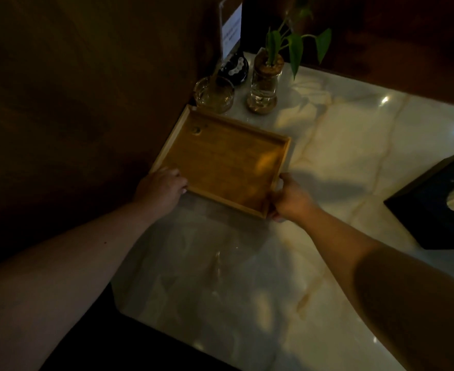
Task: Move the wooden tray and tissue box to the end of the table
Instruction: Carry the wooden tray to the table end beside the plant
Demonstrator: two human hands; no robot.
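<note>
A shallow, empty wooden tray [220, 159] lies on the pale marble table [327, 145], close to the dark wooden wall on the left. My left hand [160, 190] grips the tray's near left corner. My right hand [290, 199] grips its near right corner, fingers curled under the rim. A black tissue box [434, 210] with a white tissue showing in its round opening stands at the right edge of the view, apart from both hands.
Just beyond the tray stand a glass ashtray [215, 95], a glass bottle with a green plant [264, 84], a dark round object [235, 66] and an upright card holder [231, 28]. A dark wooden wall [87, 89] borders the table's left side.
</note>
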